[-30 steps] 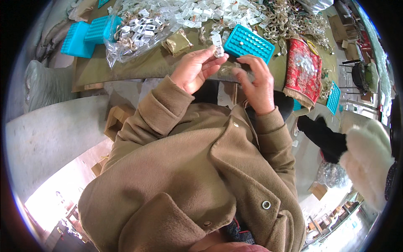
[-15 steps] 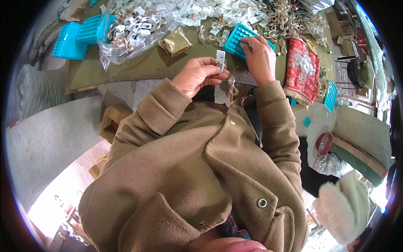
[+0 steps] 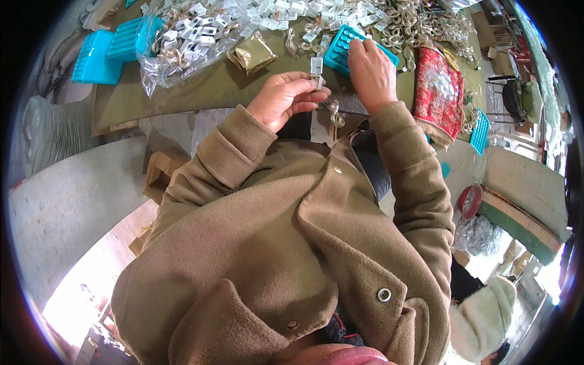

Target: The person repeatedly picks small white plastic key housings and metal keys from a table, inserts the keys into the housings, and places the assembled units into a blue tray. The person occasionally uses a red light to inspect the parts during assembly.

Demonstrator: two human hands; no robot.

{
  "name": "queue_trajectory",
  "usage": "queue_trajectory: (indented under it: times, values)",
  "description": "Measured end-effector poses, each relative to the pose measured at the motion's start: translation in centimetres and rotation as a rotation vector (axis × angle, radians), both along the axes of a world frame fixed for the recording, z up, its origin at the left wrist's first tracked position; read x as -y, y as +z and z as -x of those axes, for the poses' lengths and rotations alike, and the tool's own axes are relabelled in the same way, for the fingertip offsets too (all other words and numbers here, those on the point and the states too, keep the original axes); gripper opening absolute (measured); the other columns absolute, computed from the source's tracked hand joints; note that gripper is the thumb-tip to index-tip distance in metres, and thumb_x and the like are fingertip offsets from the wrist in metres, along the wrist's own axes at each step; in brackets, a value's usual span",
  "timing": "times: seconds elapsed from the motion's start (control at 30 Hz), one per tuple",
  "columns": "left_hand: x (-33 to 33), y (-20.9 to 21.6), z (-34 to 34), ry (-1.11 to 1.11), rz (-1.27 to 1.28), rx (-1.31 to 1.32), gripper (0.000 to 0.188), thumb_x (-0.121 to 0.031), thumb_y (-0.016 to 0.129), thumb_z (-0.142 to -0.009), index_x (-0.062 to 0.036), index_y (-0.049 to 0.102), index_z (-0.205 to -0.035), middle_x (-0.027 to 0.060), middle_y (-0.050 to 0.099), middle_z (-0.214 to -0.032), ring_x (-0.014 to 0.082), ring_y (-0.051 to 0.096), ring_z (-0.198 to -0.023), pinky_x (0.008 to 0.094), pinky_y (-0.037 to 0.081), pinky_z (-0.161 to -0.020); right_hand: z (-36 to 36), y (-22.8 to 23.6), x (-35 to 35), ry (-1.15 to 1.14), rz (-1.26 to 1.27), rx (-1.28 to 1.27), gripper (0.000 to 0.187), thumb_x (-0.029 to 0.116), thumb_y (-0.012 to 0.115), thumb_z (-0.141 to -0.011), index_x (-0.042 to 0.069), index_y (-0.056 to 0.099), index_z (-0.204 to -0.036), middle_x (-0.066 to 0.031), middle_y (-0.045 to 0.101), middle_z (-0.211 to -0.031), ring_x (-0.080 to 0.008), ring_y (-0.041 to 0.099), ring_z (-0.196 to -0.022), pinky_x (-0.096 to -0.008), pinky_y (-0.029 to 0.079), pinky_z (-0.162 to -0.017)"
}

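Observation:
Between the thumb and fingers of my left hand [image 3: 286,100] is a small white plastic case [image 3: 317,68], its hollow inside turned up. A coil of thin clear wire [image 3: 335,114] dangles below those fingers, over the table's front edge. My right hand [image 3: 372,73] is bent over a turquoise tray [image 3: 338,53] with rows of round pockets. Its fingers are drawn together and point down into the tray; the back of the hand hides whatever they may hold.
Heaped white cases [image 3: 274,13] and coiled wires [image 3: 401,27] cover the table's far side. At left are a plastic bag of cases [image 3: 198,36], a gold packet [image 3: 251,53] and turquoise trays [image 3: 97,58]. A red patterned cloth [image 3: 433,100] bearing small clear pieces lies at right.
My right hand has shifted slightly left and turned its back more upward over the tray. The case in my left hand has moved a little up and left; the dangling coil shows more fully.

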State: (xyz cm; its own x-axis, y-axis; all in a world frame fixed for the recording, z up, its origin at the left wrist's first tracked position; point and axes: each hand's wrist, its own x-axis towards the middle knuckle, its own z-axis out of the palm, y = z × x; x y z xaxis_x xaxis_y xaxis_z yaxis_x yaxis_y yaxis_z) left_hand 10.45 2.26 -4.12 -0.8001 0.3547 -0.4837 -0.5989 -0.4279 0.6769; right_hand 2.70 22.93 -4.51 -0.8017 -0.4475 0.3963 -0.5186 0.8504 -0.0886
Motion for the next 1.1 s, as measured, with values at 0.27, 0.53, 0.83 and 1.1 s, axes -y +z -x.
queue_trajectory:
  times: [0.27, 0.53, 0.83, 1.1]
  values:
    - [0.8, 0.3, -0.2, 0.006, 0.055, 0.001, 0.024, -0.017, 0.062, -0.096, -0.0016, 0.066, -0.114, 0.0082, 0.072, -0.103, 0.0090, 0.070, -0.089, 0.0179, 0.057, -0.068, 0.0, 2.5, -3.5, 0.023, 0.392, 0.175, 0.014, 0.013, 0.061, -0.090, 0.006, 0.068, -0.099, -0.0132, 0.068, -0.085, -0.0272, 0.067, -0.075, -0.0364, 0.053, -0.071]
    - [0.4, 0.6, -0.2, -0.069, 0.045, -0.012, 0.026, -0.016, 0.062, -0.096, -0.0001, 0.065, -0.116, 0.0088, 0.072, -0.102, 0.0088, 0.070, -0.089, 0.0168, 0.058, -0.067, -3.8, 2.6, -4.1, 0.062, 0.125, 0.258, 0.014, 0.020, 0.067, -0.086, 0.007, 0.062, -0.084, -0.0114, 0.064, -0.081, -0.0344, 0.064, -0.076, -0.0446, 0.051, -0.065]
    - [-0.4, 0.8, -0.2, -0.073, 0.096, 0.004, 0.027, -0.016, 0.061, -0.097, -0.0012, 0.063, -0.119, 0.0087, 0.072, -0.103, 0.0077, 0.070, -0.085, 0.0168, 0.056, -0.063, -3.2, 1.4, -3.2, 0.041, -0.009, 0.217, 0.008, 0.014, 0.058, -0.085, 0.007, 0.060, -0.082, -0.0124, 0.064, -0.080, -0.0338, 0.066, -0.074, -0.0452, 0.052, -0.064]
    - [-1.0, 0.9, 0.2, -0.097, 0.110, -0.023, 0.028, -0.014, 0.060, -0.097, 0.0001, 0.062, -0.121, 0.0085, 0.072, -0.103, 0.0065, 0.070, -0.084, 0.0155, 0.057, -0.065, -3.1, 4.1, -4.3, -0.046, 0.245, 0.106, 0.013, 0.017, 0.059, -0.086, 0.007, 0.059, -0.078, -0.0120, 0.064, -0.078, -0.0349, 0.064, -0.073, -0.0456, 0.051, -0.063]
